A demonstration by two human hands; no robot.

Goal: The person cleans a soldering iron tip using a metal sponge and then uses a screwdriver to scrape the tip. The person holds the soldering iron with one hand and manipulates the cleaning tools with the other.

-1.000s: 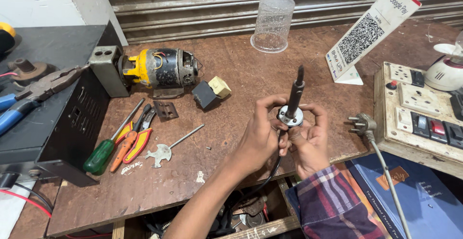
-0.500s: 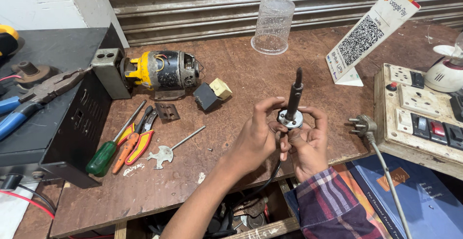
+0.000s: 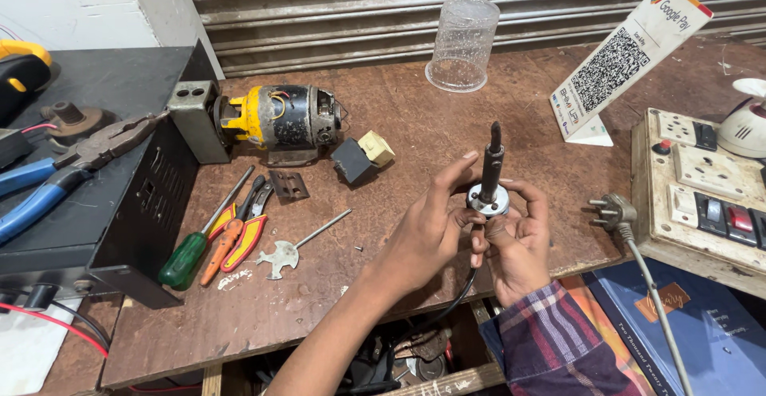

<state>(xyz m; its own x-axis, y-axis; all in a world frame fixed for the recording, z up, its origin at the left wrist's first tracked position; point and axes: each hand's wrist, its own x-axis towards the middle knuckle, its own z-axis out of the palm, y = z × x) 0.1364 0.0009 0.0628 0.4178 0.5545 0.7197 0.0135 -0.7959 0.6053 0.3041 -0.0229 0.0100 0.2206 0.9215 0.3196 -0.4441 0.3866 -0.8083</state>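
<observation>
Pinching the dark metal shaft with its round silver flange [image 3: 488, 192], the left hand [image 3: 427, 232] and right hand [image 3: 519, 248] are gripping it upright; steady, even finger pressure is keeping it from tilting.

We see a brown tabletop [image 3: 415, 124], a yellow and black motor [image 3: 279, 116], a green-handled screwdriver [image 3: 185, 258], blue-handled pliers [image 3: 36, 192], and a plaid red, blue and white sleeve [image 3: 550, 348].
</observation>
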